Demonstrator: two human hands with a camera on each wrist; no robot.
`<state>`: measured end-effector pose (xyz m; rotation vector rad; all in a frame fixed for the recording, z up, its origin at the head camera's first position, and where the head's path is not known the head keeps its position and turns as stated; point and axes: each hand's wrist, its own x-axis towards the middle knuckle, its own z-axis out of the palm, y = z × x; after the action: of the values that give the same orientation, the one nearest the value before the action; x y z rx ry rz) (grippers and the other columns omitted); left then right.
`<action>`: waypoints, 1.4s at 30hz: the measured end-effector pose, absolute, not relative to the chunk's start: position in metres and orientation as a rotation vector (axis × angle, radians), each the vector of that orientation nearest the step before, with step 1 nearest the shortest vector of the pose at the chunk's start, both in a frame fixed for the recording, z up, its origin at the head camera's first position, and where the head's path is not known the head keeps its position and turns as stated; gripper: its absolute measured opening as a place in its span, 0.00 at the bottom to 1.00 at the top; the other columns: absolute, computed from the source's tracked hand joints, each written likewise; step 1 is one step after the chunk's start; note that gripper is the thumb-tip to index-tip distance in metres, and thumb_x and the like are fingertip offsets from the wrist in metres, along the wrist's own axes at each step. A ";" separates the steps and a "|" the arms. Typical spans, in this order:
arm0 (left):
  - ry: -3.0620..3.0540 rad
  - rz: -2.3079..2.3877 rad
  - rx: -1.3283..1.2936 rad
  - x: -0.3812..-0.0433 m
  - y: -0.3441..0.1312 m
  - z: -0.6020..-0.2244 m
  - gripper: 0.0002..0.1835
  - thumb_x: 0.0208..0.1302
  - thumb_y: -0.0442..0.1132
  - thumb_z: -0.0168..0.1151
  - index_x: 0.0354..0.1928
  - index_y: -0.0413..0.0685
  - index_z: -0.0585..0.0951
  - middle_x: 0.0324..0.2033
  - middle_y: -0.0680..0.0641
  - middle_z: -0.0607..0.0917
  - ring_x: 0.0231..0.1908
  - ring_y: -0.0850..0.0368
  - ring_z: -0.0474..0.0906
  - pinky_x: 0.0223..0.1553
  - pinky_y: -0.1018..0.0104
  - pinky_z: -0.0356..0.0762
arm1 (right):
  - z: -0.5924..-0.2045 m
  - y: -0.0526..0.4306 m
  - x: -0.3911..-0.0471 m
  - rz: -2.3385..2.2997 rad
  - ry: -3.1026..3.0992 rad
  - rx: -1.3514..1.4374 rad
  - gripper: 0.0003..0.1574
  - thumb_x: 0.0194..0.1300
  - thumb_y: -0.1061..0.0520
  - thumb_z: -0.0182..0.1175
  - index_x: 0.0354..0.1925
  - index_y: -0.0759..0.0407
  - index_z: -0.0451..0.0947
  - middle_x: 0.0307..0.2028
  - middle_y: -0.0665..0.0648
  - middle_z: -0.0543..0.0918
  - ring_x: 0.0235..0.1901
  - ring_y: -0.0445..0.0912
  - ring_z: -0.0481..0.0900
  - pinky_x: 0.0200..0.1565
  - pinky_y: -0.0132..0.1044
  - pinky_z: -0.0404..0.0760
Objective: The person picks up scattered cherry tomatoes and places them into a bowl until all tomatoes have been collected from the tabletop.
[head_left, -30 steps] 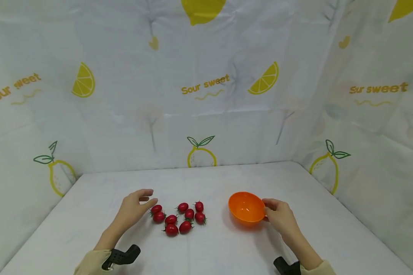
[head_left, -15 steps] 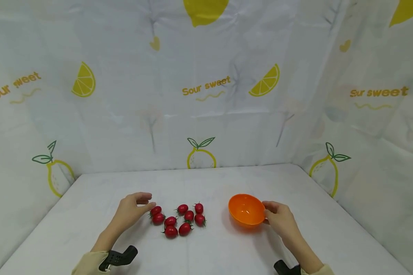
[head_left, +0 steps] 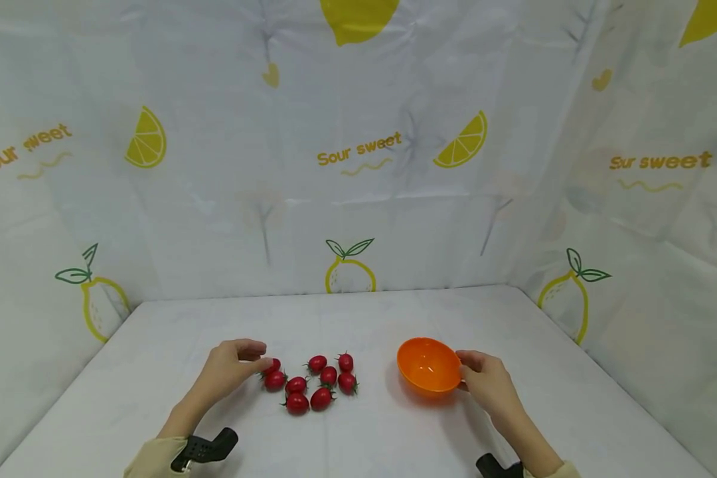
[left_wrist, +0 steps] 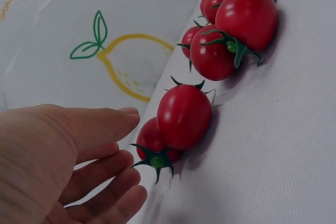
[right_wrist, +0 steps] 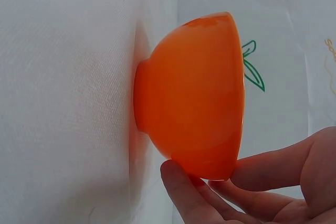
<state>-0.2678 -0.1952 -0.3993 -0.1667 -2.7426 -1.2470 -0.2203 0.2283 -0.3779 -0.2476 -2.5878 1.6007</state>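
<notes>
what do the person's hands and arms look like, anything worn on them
The left hand and right hand are bare, with no gloves. Pale beige sleeves cover the lower arms. Each wrist wears a black strap with a stubby black piece jutting inward; the left one shows small holes.

"Sour sweet" point(head_left: 360, 150) left and centre; "Sur sweet" point(head_left: 660, 161) right; on white backdrop point(head_left: 215, 199)

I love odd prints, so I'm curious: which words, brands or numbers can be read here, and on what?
"Sour sweet": left side of the lemon-print backdrop.
"Sour sweet": middle of the backdrop.
"Sur sweet", as shown: its right side.
Wrist views: only cut-off lettering.
None readable on the orange bowl, cherry tomatoes or black wristbands.
</notes>
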 end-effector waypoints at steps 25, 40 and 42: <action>-2.738 -1.238 -0.214 -0.273 -0.193 -0.413 0.19 0.52 0.35 0.76 0.47 0.39 0.84 0.38 0.49 0.86 0.38 0.54 0.82 0.42 0.56 0.82 | -0.378 0.228 -0.221 1.592 -2.589 -0.251 0.22 0.70 0.68 0.48 0.60 0.78 0.69 0.53 0.76 0.76 0.45 0.59 0.81 0.43 0.45 0.83; -2.747 -1.193 -0.218 -0.271 -0.193 -0.410 0.16 0.51 0.38 0.77 0.40 0.40 0.84 0.31 0.52 0.84 0.34 0.57 0.80 0.38 0.59 0.81 | -0.380 0.228 -0.221 1.580 -2.585 -0.265 0.22 0.69 0.68 0.48 0.60 0.77 0.69 0.50 0.75 0.78 0.43 0.58 0.82 0.42 0.45 0.84; -2.739 -1.198 -0.215 -0.270 -0.193 -0.408 0.16 0.51 0.38 0.77 0.40 0.40 0.84 0.31 0.51 0.84 0.34 0.56 0.80 0.38 0.59 0.81 | -0.380 0.228 -0.221 1.577 -2.586 -0.266 0.22 0.69 0.68 0.48 0.60 0.77 0.69 0.50 0.75 0.78 0.43 0.57 0.81 0.42 0.45 0.84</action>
<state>-0.2704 -0.1931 -0.4078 -0.2153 -2.7390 -1.1983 -0.2211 0.2276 -0.3797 -0.2656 -2.5860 1.5765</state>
